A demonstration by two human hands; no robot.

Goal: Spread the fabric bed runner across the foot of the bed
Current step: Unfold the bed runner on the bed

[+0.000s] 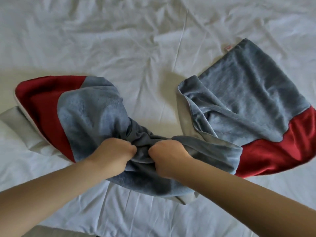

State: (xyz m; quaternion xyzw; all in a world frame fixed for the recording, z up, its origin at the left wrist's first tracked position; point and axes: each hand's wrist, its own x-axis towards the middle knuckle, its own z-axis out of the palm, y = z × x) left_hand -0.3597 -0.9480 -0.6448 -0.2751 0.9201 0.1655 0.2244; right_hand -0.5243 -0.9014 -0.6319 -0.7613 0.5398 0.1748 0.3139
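Note:
A grey-blue and red plush bed runner (242,93) lies on the white bed sheet (119,40). It is bunched and twisted in the middle, with one wing fanned out to the left and the other to the right. Both wings end in red bands. My left hand (112,151) and my right hand (168,155) sit side by side at the bunched centre, each with fingers curled into the gathered grey fabric. A pale lining shows at the runner's folded edges.
The wrinkled white sheet covers the whole bed around the runner. A folded grey-white cloth (15,120) peeks out under the left wing. A dark strip of the bed's near edge (56,232) shows at the bottom left.

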